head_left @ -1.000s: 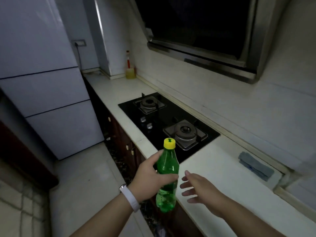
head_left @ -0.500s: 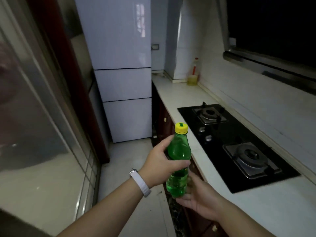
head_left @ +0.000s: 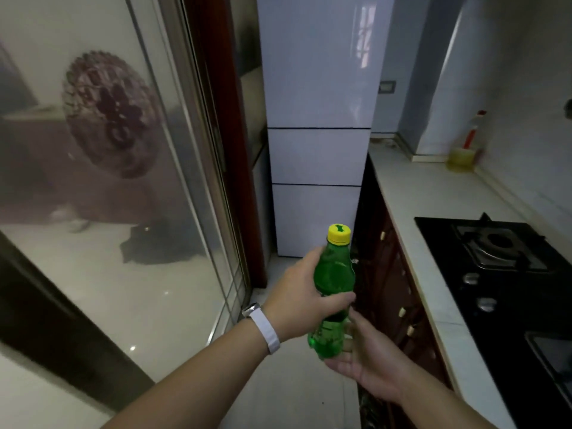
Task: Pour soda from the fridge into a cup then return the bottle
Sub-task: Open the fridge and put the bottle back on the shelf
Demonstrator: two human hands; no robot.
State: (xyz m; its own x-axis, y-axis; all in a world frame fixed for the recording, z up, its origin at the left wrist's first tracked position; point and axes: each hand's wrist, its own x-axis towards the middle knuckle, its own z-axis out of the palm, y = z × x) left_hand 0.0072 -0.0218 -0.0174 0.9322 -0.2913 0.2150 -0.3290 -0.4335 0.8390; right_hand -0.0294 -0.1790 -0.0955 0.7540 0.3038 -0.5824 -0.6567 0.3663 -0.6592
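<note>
A green soda bottle [head_left: 332,274] with a yellow cap is upright in front of me, capped. My left hand [head_left: 305,300], with a white band on its wrist, is wrapped around the bottle's middle. My right hand [head_left: 368,357] is palm up under the bottle's base, fingers spread and touching the bottom. The white fridge [head_left: 315,119] stands straight ahead with its three doors closed. No cup is in view.
A white counter [head_left: 427,196] runs along the right with a black gas hob [head_left: 501,267] and a yellow bottle [head_left: 462,153] at the far end. Dark cabinet fronts [head_left: 390,274] sit below. A sliding glass door [head_left: 108,181] fills the left. A narrow floor strip leads to the fridge.
My view has swung left, from the hob to face the fridge. The bottle stayed in my left hand, and my right hand moved from beside it to under its base.
</note>
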